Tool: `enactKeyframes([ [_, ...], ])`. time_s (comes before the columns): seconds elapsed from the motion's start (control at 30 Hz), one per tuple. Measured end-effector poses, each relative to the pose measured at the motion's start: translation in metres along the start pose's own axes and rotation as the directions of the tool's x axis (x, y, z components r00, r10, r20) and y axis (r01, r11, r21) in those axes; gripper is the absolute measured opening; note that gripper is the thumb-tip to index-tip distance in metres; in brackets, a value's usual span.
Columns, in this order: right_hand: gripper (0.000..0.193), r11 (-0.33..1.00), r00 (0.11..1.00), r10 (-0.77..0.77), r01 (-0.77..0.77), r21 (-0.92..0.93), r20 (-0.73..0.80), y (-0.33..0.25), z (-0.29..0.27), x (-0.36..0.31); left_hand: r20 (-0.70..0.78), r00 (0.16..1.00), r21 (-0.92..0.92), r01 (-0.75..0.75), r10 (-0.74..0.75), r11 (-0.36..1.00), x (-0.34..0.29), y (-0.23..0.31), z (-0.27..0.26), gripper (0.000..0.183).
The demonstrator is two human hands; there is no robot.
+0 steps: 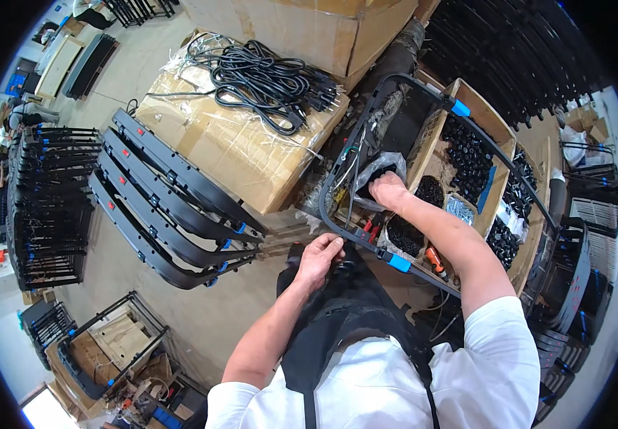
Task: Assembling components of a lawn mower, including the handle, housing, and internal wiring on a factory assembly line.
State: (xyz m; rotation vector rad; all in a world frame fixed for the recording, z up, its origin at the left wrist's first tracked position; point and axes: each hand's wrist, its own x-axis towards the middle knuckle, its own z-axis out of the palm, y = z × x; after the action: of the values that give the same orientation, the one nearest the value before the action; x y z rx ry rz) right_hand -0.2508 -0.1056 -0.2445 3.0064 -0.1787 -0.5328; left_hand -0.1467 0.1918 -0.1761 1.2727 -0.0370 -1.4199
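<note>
My right hand [389, 191] reaches into a clear plastic bag [367, 201] with dark contents, its fingers bunched at the bag's mouth. What those fingertips hold is hidden. Lower and to the left, my left hand [317, 260] is closed, thumb against curled fingers, right beside the near left corner of a black tubular frame [344, 232]. Anything pinched there is too dark to make out. The frame has blue wraps and lies tilted across a wooden parts tray [427, 146]. Inside the tray are black plastic caps [468, 154], dark screws [429, 191] and silver screws [460, 209].
An orange-handled screwdriver [435, 260] and red-handled pliers [373, 232] lie near the tray's front. Coiled black power cords [259, 75] rest on a taped carton [216, 143]. Several curved black frames [173, 193] stand left of it; more are stacked [48, 207] farther left.
</note>
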Motion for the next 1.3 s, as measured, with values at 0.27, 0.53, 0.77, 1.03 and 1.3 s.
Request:
enactKeyframes([
  [0.27,0.022,0.799,0.973,0.183,-0.229,0.556,0.138,0.035,-0.074,-0.014,0.082,0.995,-0.053,0.061,-0.056,0.997,0.003,0.014,-0.006,0.015],
  [0.53,0.025,0.546,0.978,0.201,-0.068,0.835,-0.052,-0.036,-0.16,-0.05,0.112,0.993,-0.009,0.024,-0.023,1.0,0.008,0.009,-0.015,0.014],
  [0.77,0.023,0.601,0.932,0.277,0.024,0.799,-0.236,-0.141,-0.2,-0.067,0.161,0.986,-0.048,0.049,-0.04,0.998,0.005,0.009,-0.009,0.015],
  [1.03,0.022,-0.158,0.835,0.518,-0.121,0.98,0.187,-0.192,-0.183,-0.103,0.173,0.981,-0.037,0.09,-0.083,0.995,0.019,0.005,-0.02,0.014],
  [1.3,0.03,-0.68,0.599,0.625,0.105,0.725,0.5,-0.253,-0.111,-0.153,0.117,0.964,0.172,0.218,-0.239,0.961,0.019,0.035,-0.029,0.02],
])
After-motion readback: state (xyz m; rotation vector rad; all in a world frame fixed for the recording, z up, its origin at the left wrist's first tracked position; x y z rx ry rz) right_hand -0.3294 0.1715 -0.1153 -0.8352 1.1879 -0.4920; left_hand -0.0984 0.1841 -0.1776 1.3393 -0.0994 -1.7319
